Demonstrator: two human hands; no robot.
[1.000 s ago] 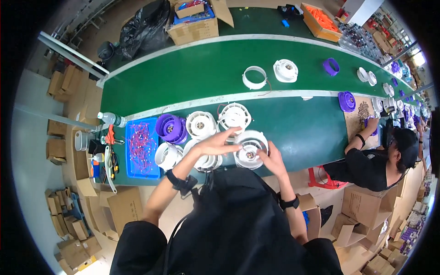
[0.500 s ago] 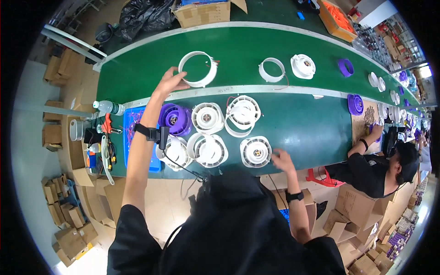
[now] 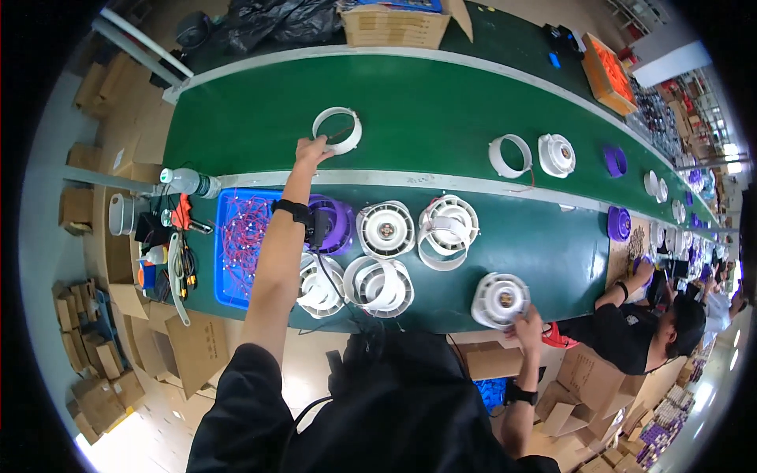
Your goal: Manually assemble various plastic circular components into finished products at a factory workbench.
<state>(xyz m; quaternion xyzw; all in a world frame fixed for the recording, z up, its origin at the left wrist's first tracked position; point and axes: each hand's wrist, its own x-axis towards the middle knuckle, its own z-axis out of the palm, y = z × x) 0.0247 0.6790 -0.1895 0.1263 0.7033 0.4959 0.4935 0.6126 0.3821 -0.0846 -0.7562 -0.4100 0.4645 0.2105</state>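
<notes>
Head view: person at a green worktop [image 3: 552, 252] beside a conveyor belt [image 3: 441, 102].
Left hand [image 3: 310, 150]: arm stretched out, fingers closed on the rim of a white ring [image 3: 337, 130] lying on the belt.
Right hand [image 3: 527, 322]: fingers curled on a white fan housing [image 3: 500, 299] at the worktop's near edge.
Edges: a pale rail [image 3: 489, 183] separates belt and worktop.
Open room: bare green around the ring; more housings [image 3: 385, 230] crowd the worktop's middle; blue tray [image 3: 236, 244] at left.
</notes>
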